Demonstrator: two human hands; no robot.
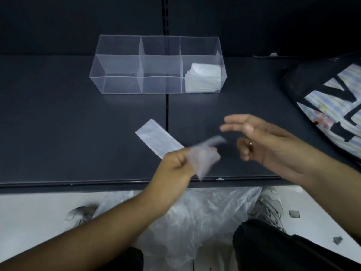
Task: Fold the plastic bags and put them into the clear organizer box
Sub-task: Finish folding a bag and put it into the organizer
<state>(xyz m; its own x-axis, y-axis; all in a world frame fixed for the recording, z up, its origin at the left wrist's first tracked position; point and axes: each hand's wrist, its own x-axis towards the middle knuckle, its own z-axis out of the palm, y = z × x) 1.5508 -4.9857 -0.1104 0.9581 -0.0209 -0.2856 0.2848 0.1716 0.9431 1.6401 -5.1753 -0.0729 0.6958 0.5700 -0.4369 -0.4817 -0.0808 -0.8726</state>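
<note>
A thin plastic bag folded into a long strip lies slantwise on the dark shelf. My left hand pinches the strip's near end, which is lifted and blurred. My right hand hovers just to the right of it with fingers spread and nothing in it. The clear organizer box stands further back on the shelf, with three sections. Its right section holds a stack of folded white bags; the other two look empty.
A dark tote bag with a striped print lies at the right of the shelf. Below the shelf's front edge, a heap of loose plastic bags sits on the pale floor between my shoes and knees.
</note>
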